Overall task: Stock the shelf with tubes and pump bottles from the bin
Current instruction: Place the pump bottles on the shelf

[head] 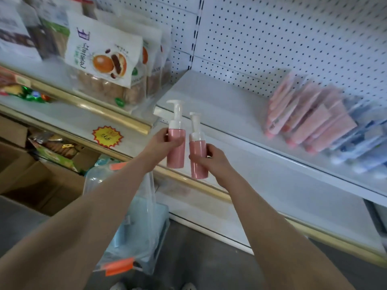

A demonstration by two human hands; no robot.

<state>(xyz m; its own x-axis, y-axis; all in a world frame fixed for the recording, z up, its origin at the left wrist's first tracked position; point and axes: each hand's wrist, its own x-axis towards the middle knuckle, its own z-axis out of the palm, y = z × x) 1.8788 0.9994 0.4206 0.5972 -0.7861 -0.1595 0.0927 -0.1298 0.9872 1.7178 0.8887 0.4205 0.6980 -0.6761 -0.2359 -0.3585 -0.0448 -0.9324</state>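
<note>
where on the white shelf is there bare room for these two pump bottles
The white shelf is bare from its left end, beside the snack bags, across to the pink tubes. Its right part is crowded with those tubes and blue packs.

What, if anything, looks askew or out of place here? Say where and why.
The pink tubes at the right of the white shelf lie slumped and overlapping, not standing in rows. The pump bottles, one in the left hand, one in the right hand, are roughly upright and look intact.
</note>
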